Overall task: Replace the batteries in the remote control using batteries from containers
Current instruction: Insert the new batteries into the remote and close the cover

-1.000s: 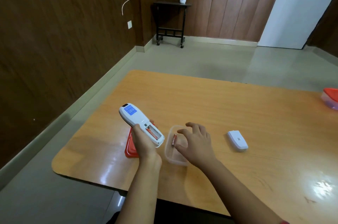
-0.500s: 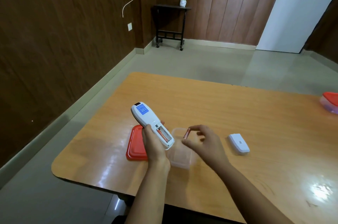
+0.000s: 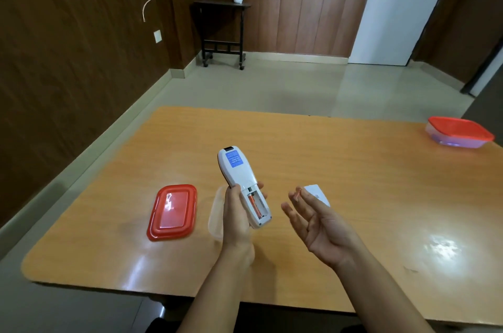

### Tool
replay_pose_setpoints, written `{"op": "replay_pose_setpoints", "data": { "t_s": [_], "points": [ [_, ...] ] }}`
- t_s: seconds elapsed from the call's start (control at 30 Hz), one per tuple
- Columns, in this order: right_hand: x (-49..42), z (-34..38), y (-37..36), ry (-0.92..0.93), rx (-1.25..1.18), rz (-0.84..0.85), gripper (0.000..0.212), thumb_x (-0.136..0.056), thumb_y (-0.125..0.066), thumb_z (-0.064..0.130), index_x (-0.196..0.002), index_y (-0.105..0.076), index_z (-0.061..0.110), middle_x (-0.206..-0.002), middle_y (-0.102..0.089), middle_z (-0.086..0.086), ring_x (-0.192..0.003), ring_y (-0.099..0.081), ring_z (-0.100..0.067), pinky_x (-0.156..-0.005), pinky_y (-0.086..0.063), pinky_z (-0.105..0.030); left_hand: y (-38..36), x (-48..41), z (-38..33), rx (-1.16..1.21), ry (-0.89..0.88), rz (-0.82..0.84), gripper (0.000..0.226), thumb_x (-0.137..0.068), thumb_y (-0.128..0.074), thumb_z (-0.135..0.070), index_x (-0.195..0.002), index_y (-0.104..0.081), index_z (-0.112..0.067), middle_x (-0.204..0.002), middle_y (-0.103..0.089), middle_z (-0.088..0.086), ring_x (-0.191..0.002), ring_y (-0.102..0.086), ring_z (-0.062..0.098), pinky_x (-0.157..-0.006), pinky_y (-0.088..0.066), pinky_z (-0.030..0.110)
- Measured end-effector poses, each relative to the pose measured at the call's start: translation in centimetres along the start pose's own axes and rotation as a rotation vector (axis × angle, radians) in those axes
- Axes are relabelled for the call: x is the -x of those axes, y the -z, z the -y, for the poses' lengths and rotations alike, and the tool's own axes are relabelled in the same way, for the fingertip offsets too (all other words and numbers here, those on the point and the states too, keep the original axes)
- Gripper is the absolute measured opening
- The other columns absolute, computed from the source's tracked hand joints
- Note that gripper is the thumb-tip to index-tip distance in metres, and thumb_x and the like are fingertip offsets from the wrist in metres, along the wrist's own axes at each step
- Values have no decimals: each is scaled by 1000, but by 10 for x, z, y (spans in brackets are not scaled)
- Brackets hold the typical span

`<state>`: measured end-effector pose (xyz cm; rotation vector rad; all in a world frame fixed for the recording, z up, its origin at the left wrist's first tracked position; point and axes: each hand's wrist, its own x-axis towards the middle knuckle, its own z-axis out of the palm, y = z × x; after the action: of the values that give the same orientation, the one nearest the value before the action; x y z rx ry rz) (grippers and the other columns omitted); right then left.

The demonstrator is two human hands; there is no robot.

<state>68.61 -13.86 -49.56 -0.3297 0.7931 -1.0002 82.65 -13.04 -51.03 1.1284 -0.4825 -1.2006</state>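
Left hand [image 3: 235, 219] grips one remote [image 3: 239, 172], one battery [image 3: 254, 204] seated; right hand [image 3: 321, 229] pinches a second battery [image 3: 298, 192]; one red lid [image 3: 172, 211] at the remote's nine o'clock.

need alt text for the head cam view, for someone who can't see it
A person's left hand holds a white remote control back-up over a wooden table, its open compartment showing one orange battery. The right hand, palm up, pinches a second battery at its fingertips. A red lid lies to the left.
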Motion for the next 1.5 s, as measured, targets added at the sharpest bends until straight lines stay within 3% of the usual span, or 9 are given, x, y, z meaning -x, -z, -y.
{"op": "replay_pose_setpoints", "data": {
  "t_s": [0.17, 0.33, 0.47, 0.67, 0.83, 0.97, 1.13, 1.37, 1.5],
  "points": [
    [-2, 6, 8, -81, -206, 12, 30, -66, -79, 17, -93, -67, 9, -85, -72, 2, -63, -66, -12, -52, -55, -19, -12, 3, 9, -99, -26, 84, 30, -99, -29, -32, -100, -59, -36, -105, -73, 1, -94, -65, 15, -85, -50, 36],
    [-5, 9, 18, -80, -444, 74, 77, -29, -96, 1, -100, -68, 3, -86, -74, -2, -60, -68, -14, -53, -57, -23, -19, 0, 19, -151, -35, 137, 32, -99, -30, -35, -102, -61, -37, -105, -73, -2, -100, -65, 19, -90, -49, 41],
    [-4, 15, 17, -16, -411, -23, 42, -67, -79, 14, -106, -66, 4, -86, -74, -3, -62, -67, -12, -55, -57, -20, -22, -3, 25, -154, -28, 159, 34, -99, -29, -36, -112, -60, -34, -107, -73, -3, -105, -65, 21, -92, -49, 42],
    [-6, 11, 14, 412, 302, -123, 6, -84, -68, 11, -88, -64, 10, -90, -75, -13, -77, -65, -16, -67, -54, -23, -23, -13, 31, -128, 38, 166, 43, -99, -28, -37, -120, -61, -20, -114, -71, 4, -98, -66, 17, -79, -50, 33],
    [-10, -2, 15, 949, 1055, -85, 14, -80, -74, 15, -85, -63, 20, -86, -75, 10, -86, -70, -9, -70, -53, -28, -26, -23, 27, -74, 54, 162, 42, -100, -29, -34, -113, -66, -17, -111, -73, 4, -96, -66, 17, -79, -51, 32],
    [-16, -7, 23, 1083, 1396, -38, 13, -79, -71, 21, -87, -63, 27, -97, -69, 26, -89, -65, -1, -71, -51, -26, -26, -25, 29, -125, 33, 178, 39, -100, -27, -36, -113, -62, -25, -105, -74, -2, -90, -67, 14, -67, -52, 26],
    [-19, -3, 22, 926, 1217, -30, 18, -74, -76, 21, -87, -69, 31, -94, -69, 15, -86, -64, -13, -64, -51, -26, -26, -30, 35, -155, 53, 159, 48, -99, -26, -39, -112, -66, -16, -104, -73, 3, -86, -67, 14, -66, -51, 27],
    [-21, -8, 15, 383, 753, -54, 19, -66, -83, 10, -81, -74, 17, -93, -76, 5, -82, -67, -15, -77, -56, -30, -22, -28, 37, -55, 132, 138, 43, -100, -29, -38, -107, -65, -16, -98, -76, 5, -97, -68, 26, -87, -53, 43],
    [-21, -9, 9, 155, 508, -23, 26, -69, -73, -8, -72, -60, 14, -94, -74, -1, -75, -69, -16, -62, -53, -24, -24, -25, 37, -40, 149, 151, 47, -100, -29, -39, -95, -71, -16, -100, -75, 9, -95, -69, 26, -89, -52, 43]
  ]
}}
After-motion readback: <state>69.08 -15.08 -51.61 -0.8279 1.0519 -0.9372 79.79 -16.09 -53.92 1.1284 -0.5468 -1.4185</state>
